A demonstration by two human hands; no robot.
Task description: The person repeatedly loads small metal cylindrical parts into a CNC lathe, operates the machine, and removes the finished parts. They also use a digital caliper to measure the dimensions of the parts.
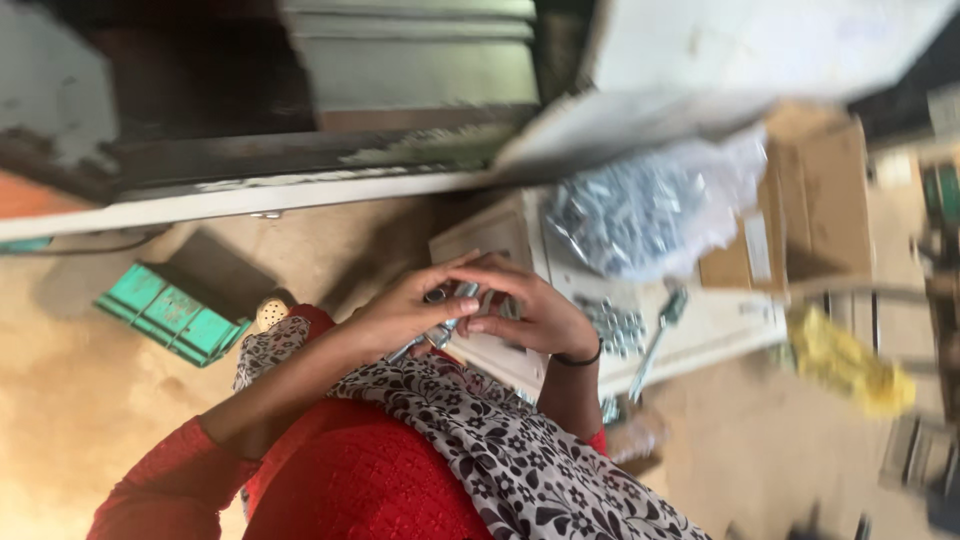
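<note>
Fingers (pixel 455 275) of both hands pinched on a metal bolt (pixel 440 325), above the white tabletop (pixel 720 320).

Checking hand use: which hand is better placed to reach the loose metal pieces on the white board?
Probably the right hand: it lies nearest the loose metal pieces; the left hand grips the metal part farther away.

A long silvery metal bolt (pixel 440 328) is lying slanted between the two hands, its upper end (pixel 466 290) pinched by fingertips, its lower end poking out toward the patterned scarf.
</note>
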